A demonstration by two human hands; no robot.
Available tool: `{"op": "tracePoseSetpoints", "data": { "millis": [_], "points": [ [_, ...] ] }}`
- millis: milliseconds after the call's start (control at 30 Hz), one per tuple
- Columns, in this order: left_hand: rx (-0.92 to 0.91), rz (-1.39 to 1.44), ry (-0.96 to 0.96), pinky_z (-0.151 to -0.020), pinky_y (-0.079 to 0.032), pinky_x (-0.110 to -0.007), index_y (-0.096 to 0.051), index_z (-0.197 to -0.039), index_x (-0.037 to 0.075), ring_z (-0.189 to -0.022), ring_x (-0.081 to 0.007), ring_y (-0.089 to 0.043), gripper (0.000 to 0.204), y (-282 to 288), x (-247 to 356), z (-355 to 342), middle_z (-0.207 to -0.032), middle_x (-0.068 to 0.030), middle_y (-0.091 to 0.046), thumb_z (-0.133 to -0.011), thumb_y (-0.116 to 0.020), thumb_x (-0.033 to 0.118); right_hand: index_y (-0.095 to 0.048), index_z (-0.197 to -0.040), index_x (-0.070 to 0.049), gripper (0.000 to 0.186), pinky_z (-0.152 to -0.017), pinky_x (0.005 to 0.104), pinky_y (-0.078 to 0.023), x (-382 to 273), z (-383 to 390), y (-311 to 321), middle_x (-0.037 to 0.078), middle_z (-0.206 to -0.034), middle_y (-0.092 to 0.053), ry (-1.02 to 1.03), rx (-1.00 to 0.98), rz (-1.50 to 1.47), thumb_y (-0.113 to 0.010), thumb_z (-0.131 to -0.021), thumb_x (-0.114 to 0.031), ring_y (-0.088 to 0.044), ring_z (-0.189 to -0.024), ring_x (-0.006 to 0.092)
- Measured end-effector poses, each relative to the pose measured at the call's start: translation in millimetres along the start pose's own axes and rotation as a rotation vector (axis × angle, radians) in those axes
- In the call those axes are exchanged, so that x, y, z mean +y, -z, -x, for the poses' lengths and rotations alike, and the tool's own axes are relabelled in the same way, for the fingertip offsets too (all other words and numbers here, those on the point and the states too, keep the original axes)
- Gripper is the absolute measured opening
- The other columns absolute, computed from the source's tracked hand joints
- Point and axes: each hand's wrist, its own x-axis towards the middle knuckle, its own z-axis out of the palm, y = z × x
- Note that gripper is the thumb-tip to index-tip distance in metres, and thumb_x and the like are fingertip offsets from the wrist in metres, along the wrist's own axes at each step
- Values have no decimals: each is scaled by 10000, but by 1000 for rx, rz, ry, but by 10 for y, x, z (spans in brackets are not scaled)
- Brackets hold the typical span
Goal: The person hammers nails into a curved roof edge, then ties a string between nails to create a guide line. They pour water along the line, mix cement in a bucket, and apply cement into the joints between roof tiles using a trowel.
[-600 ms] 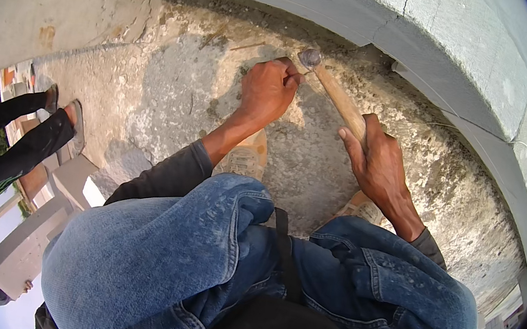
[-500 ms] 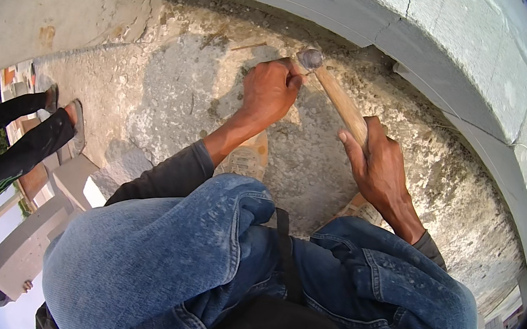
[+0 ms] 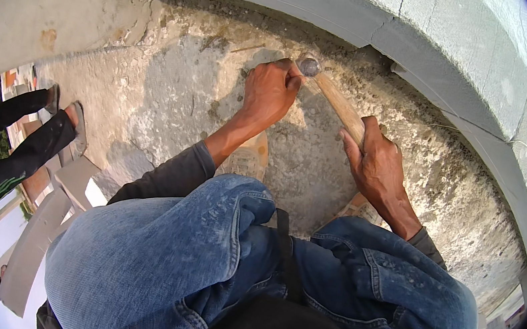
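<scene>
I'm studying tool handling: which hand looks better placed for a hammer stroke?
Likely the right hand: it grips the hammer by its wooden handle. The left hand is curled beside the hammer's head, off the handle; whether it pinches anything is unclear.

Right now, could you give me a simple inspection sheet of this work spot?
Surface: rough, patchy ground, partly shaded
Job's things: wooden-handled hammer, its head close by the left hand
Clutter: thin stick on the ground
Hands: left curled, anything inside hidden; right hand grips the hammer's handle
Cables: nothing seen
Surroundings: cracked pale block wall ahead; another person's dark-trousered legs at left
</scene>
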Motion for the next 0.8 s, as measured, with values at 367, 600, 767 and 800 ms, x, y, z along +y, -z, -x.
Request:
{"op": "tracePoseSetpoints", "data": {
  "millis": [367, 600, 767, 800],
  "points": [
    [128, 295, -52, -607, -516, -389, -738, -994, -7, -646, -182, -665, 79, -144, -158, 172, -804, -143, -726, -982, -763, 66, -546, -1091, 26, 382, -478, 478, -501, 30, -33, 120, 210, -612, -619, -89, -10, -5, -621, -1112, -349, -658, -500, 344],
    [23, 278, 114, -648, -557, -363, -754, -1007, 2, -699, -145, -691, 94, -84, -157, 66, -832, -94, -765, -981, -784, 87, -550, -1080, 28, 378, -477, 462, -485, 84, -40, 95, 206, -608, -607, -117, -33, -95, -630, -1111, -340, -647, -494, 330],
    [33, 312, 133, -629, -549, -348, -759, -965, 13, -686, -133, -690, 102, -137, -174, 35, -817, -91, -773, -953, -821, 94, -545, -1074, 30, 383, -485, 472, -492, 78, -37, 61, 213, -621, -614, -115, -45, -115, -640, -1105, -340, -651, -499, 330],
    [45, 302, 123, -624, -547, -344, -762, -955, 19, -680, -133, -688, 97, -149, -180, 37, -809, -87, -771, -950, -824, 93, -544, -1074, 29, 384, -486, 472, -493, 79, -39, 53, 213, -621, -613, -89, -34, -103, -642, -1104, -341, -652, -500, 331]
  ]
}}
